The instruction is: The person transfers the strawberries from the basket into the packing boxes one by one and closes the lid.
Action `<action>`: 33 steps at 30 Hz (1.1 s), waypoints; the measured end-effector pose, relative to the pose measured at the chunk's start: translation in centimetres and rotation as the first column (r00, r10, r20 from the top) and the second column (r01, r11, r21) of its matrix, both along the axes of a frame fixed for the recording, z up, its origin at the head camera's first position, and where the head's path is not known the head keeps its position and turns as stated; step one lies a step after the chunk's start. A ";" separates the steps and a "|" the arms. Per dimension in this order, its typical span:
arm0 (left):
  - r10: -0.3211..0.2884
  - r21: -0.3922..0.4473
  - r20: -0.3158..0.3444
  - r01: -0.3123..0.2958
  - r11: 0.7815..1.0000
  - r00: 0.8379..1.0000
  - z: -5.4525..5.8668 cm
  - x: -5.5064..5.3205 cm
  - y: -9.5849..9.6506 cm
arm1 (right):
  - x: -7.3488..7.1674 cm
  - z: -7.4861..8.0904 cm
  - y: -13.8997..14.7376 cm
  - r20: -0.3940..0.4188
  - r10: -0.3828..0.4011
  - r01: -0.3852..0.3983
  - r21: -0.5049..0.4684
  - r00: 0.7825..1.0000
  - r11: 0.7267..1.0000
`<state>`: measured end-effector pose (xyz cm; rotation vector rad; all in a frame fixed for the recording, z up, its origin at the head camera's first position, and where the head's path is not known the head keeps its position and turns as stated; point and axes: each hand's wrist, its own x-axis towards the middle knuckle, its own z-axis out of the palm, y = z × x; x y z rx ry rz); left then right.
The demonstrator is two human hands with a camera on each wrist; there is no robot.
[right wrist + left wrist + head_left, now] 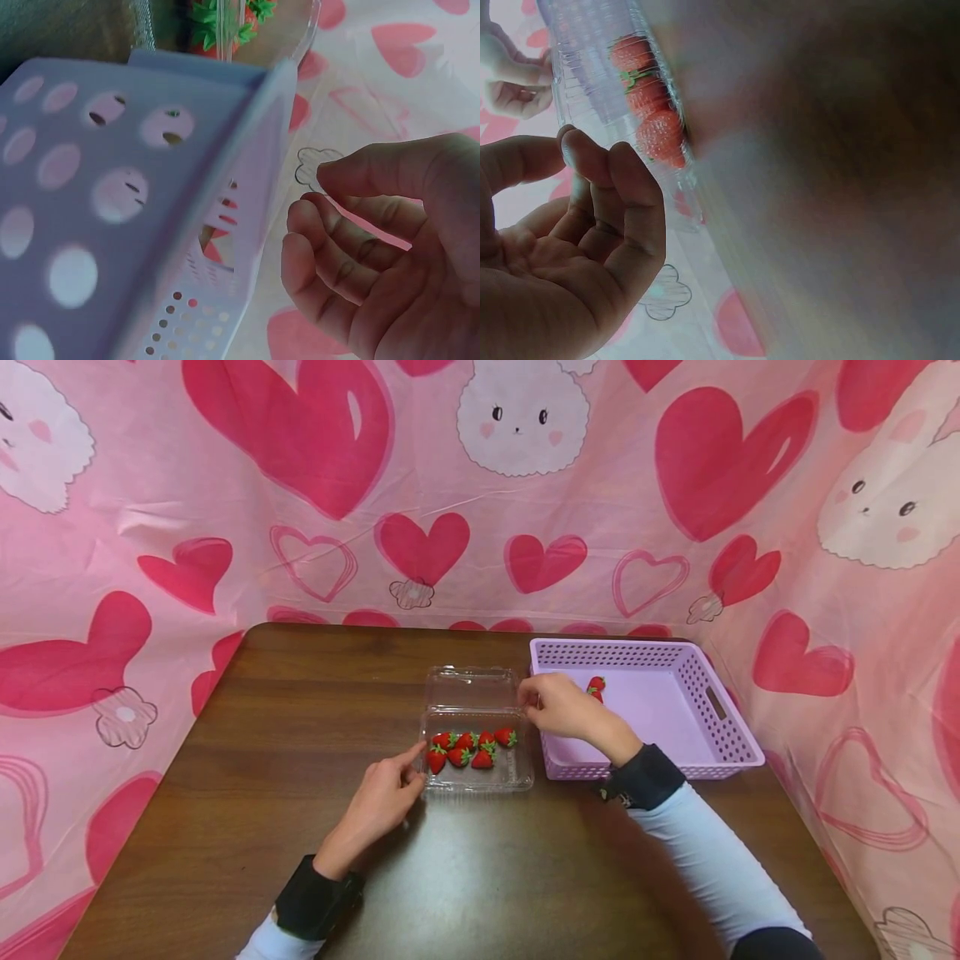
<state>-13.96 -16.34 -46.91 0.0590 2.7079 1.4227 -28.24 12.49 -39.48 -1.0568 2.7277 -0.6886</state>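
A clear plastic clamshell box (521, 777) lies with its lid (472, 687) folded back, away from me. Several strawberries (459, 757) fill the left and middle of its base; three show through the wall in the left wrist view. My left hand (382, 797) is at the box's left side, index fingertip at the rim and other fingers loosely bent. Over the box's right edge, beside the basket wall, hovers my right hand (562, 706). Its thumb and fingers are loosely bent with nothing between them in the right wrist view (375, 240).
A lilac perforated basket (720, 727) stands right of the box, its left wall close to it. Strawberries (596, 685) lie inside the basket, partly hidden by my right hand. Brown wooden table (300, 735) surrounds them; a pink heart-print cloth (480, 493) hangs behind and at the sides.
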 end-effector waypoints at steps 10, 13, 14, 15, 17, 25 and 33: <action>-0.006 -0.003 -0.003 0.006 1.000 1.000 0.0 -0.1 -0.1 | -0.7 -0.1 1.1 -0.049 -0.008 0.008 0.003 0.999 1.000; -0.007 -0.004 -0.006 0.007 1.000 1.000 0.0 -0.1 -0.1 | -1.0 -0.2 1.4 -0.066 -0.014 0.015 0.007 0.998 1.000; -0.005 -0.005 -0.007 0.005 1.000 1.000 0.0 -0.1 0.0 | -1.2 -0.3 1.5 -0.071 -0.016 0.016 0.010 0.997 1.000; -0.005 -0.006 -0.007 0.005 1.000 1.000 0.0 -0.1 0.0 | -1.3 -0.3 1.6 -0.074 -0.019 0.020 0.013 0.997 1.000; -0.004 -0.007 -0.005 0.004 1.000 1.000 0.0 -0.1 0.0 | -1.5 -0.3 1.8 -0.078 -0.025 0.027 0.023 0.997 0.999; 0.001 -0.002 0.009 -0.001 1.000 1.000 0.1 0.0 0.0 | -1.9 -0.2 2.6 -0.074 -0.065 0.069 0.057 0.995 0.996; 0.002 0.007 0.013 -0.002 1.000 1.000 0.1 0.0 0.0 | -2.5 -0.4 3.4 -0.092 -0.089 0.096 0.076 0.992 0.992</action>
